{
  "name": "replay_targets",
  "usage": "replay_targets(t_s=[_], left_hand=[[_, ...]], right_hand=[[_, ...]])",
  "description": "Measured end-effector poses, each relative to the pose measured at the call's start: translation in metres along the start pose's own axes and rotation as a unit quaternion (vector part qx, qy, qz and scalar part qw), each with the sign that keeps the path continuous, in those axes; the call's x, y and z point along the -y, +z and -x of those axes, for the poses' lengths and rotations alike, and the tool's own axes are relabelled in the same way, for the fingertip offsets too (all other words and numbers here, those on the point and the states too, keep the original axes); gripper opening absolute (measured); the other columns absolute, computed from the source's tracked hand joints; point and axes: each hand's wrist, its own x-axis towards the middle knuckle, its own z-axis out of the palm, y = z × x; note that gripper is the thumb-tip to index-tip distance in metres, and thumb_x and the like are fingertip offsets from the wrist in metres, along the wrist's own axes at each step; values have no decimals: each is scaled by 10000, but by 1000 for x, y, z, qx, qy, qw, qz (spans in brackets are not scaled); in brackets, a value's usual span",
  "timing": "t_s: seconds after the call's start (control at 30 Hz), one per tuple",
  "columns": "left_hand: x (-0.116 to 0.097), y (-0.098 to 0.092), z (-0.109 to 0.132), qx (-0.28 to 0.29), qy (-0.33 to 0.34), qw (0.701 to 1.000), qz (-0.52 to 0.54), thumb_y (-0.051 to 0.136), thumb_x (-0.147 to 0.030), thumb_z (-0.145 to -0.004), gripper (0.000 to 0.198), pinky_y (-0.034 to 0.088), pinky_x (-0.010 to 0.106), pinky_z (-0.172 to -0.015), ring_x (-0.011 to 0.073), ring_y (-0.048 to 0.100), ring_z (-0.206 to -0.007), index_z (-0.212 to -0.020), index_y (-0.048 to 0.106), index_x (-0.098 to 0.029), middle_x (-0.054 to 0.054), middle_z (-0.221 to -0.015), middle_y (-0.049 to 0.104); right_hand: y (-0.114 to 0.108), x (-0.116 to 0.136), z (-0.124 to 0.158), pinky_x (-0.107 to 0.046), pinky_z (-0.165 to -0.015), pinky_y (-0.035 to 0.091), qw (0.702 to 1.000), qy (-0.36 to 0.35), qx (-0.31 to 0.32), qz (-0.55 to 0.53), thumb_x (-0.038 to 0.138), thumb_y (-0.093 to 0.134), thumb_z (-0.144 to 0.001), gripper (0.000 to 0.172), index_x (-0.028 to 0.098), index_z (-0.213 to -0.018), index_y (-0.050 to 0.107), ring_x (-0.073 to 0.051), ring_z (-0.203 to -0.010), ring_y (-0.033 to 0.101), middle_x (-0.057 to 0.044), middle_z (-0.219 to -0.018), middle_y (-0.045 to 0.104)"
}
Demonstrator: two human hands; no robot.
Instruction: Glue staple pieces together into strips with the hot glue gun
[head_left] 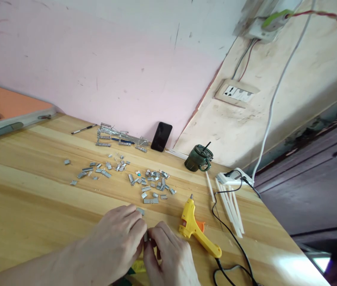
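Note:
My left hand (119,240) and my right hand (171,254) meet low in the middle of the head view, fingers closed. Between their fingertips is a small grey metal piece (146,236), mostly covered, pinched from both sides. Another metal piece (140,211) lies just beyond my left knuckles. Under my hands, a yellow and dark green object (138,267) shows partly; its kind is hidden. To the right of my right hand, a yellow glue gun (190,218) lies on its side, nozzle pointing away from me.
Small metal pieces (151,201) are scattered over the wooden table (37,190). Toward the wall are thin metal strips (111,130), a pen (82,129), a leaning phone (161,136) and a dark mug (196,159). White glue sticks (231,206) and a power strip (234,176) with black cords lie right.

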Motion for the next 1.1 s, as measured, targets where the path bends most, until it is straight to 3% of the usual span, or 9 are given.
replay_targets(t_s=[0.33,0.43,0.53,0.63,0.73,0.83,0.9,0.97,1.1], left_hand=[[-1,6,3,-63,0,998,-14,378,5,-774,251,497,298,-612,174,547,-576,-660,462,-203,-7,-572,520],[1,13,6,-96,-24,995,21,381,-5,-760,230,475,276,-611,157,522,-573,-684,453,-210,-18,-585,512],[3,16,7,-74,-97,986,112,380,-44,-741,198,410,237,-546,139,501,-562,-656,428,-216,-32,-586,486],[5,10,2,37,-216,946,238,410,-118,-728,145,362,215,-507,119,470,-536,-619,424,-214,-49,-570,459],[7,-1,-6,151,-320,855,379,429,-184,-742,118,360,219,-533,118,454,-570,-632,466,-203,-52,-581,465],[10,-7,-10,183,-352,765,508,448,-215,-709,80,358,228,-552,116,433,-571,-642,486,-191,-50,-581,486],[12,-6,-10,174,-341,736,558,456,-238,-721,90,370,231,-569,116,438,-576,-648,478,-190,-47,-585,501],[13,-6,-8,165,-322,748,556,441,-290,-800,169,382,236,-596,122,453,-608,-670,480,-190,-40,-616,505],[10,-12,-9,174,-309,817,455,465,-297,-822,158,382,240,-608,135,457,-656,-698,473,-199,-45,-655,472]], right_hand=[[-3,3,1,-200,-494,444,999,17,8,-44,56,364,-835,230,169,-828,565,-133,-519,572,-19,-652,562],[-5,4,-3,-190,-516,441,994,65,9,-88,75,382,-832,227,180,-788,579,-124,-536,570,-7,-641,563],[-9,5,-8,-184,-519,419,969,146,49,-192,135,421,-833,202,188,-710,572,-114,-548,542,9,-616,542],[-14,2,-11,-170,-435,349,894,262,123,-340,236,460,-847,196,184,-678,546,-89,-475,466,28,-561,495],[-19,-2,-13,-152,-404,327,778,341,182,-495,391,545,-830,256,171,-700,536,-54,-411,425,39,-549,502],[-24,-6,-16,-141,-413,356,690,354,212,-595,499,635,-761,360,150,-720,562,-42,-401,465,31,-566,541],[-25,-7,-16,-134,-411,358,670,350,211,-620,529,664,-736,399,139,-736,581,-36,-395,474,33,-569,546],[-24,-7,-17,-133,-416,360,677,345,204,-617,547,663,-736,416,138,-753,587,-32,-394,474,35,-574,550],[-23,-5,-16,-145,-414,341,726,343,209,-558,521,610,-783,380,158,-697,539,-43,-407,451,42,-554,519]])
